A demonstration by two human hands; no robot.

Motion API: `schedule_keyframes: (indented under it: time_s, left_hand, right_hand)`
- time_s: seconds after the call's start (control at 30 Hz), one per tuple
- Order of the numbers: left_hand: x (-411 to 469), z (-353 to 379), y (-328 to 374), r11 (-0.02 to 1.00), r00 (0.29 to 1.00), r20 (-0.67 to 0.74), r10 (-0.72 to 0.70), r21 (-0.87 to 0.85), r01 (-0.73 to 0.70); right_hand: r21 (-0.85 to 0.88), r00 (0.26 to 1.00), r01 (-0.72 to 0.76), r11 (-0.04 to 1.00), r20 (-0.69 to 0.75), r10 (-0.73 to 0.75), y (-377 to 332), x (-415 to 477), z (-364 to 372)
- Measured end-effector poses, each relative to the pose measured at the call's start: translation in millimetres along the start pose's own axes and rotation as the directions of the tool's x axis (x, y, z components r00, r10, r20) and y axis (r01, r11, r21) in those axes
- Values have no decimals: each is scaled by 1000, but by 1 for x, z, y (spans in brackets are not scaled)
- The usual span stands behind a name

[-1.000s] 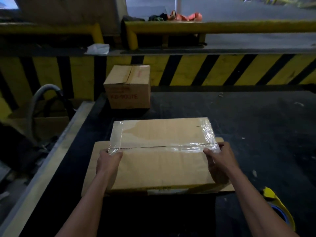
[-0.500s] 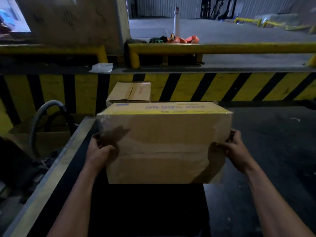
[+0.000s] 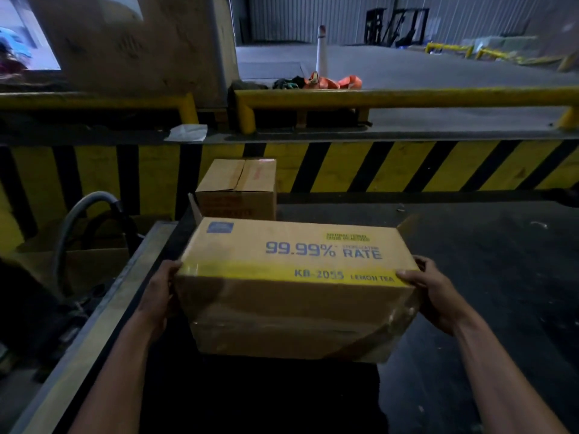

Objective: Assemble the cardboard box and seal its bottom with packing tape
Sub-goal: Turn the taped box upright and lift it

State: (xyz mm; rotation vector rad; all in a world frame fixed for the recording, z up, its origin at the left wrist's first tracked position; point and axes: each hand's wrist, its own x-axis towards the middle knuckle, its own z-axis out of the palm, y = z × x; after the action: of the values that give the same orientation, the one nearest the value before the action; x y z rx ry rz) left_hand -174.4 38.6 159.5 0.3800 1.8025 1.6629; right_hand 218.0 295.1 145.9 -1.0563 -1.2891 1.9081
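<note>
I am watching the cardboard box being held tilted above the dark table, clamped end to end between two hands. I am judging that it could be slipping or twisting loose, since only sideways pressure is carrying it, and a drop could be splitting the taped seam. Its printed side is facing up, showing "99.99% RATE" over a yellow band. Glossy tape is shining at the near face's right corner, and flaps are sticking up at the far corners. The left hand is gripping the left end, thumb on the top edge, its other fingers hidden. The right hand is curling round the right end, thumb pressing the band. A second box is sitting beyond.
</note>
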Motion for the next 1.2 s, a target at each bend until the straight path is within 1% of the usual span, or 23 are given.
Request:
schedule_keyframes:
  time_s: [0.07,0.13,0.17,0.23,0.27,0.33,0.4,0.5,0.53,0.6,0.63,0.77,0.87,0.93,0.97,1.07,1.13,1.2]
  left_hand:
    - [4,-6,-9,997,998,32,-46,60,44]
    - [7,-8,-13,984,995,7,-98,147,96]
    - [8,-8,-13,974,994,-15,-111,198,112]
    - [9,-8,-11,932,991,-36,-132,336,137]
    - [10,-9,-10,918,989,-28,-142,369,142]
    - [12,-15,-8,922,985,12,-171,354,156]
    - [16,-20,-7,937,983,53,-176,314,151]
    - [21,-23,-2,944,971,155,-181,305,128]
    - [22,-24,0,942,960,216,-176,319,101]
    - [24,-24,2,932,944,280,-174,355,66]
    - [25,-24,2,937,947,281,-157,345,53]
    - [20,-16,2,971,966,260,2,230,-64]
    - [24,-8,-3,954,983,136,124,256,-156]
    - [27,-5,-8,926,984,51,170,332,-178]
    - [26,-4,-12,913,985,29,168,372,-167]
    - [26,-5,-26,896,993,49,110,427,-120]
    - [25,-2,-30,904,991,54,120,407,-132]
    - [24,2,-32,916,985,77,156,363,-173]
  right_hand:
    - [-44,998,18,999,62,-16,8,2,-6]
    - [-169,992,44,985,127,-22,14,1,-6]
    - [-206,993,51,977,119,-27,17,2,-4]
    - [-173,998,55,983,29,-50,18,1,0]
    - [-159,997,70,985,-23,-75,17,0,3]
    - [-227,985,108,968,-106,-135,12,-1,8]
    - [-297,978,117,948,-130,-161,10,1,7]
    - [-213,992,87,973,-67,-104,7,7,-2]
    - [-210,994,89,974,-46,-100,6,10,-4]
    - [-255,993,110,961,-7,-115,5,12,-4]
    - [-272,992,121,955,6,-124,3,12,-2]
    - [-316,985,163,935,-8,-174,-1,6,7]
    - [-364,970,216,906,-28,-243,1,6,12]
    - [-404,964,224,887,-41,-262,6,7,14]
    - [-429,962,224,875,-44,-268,9,8,14]
    - [-500,969,199,843,-29,-246,20,12,10]
    - [-517,976,165,840,-38,-214,27,13,7]
    - [-518,977,159,840,-42,-210,31,13,7]
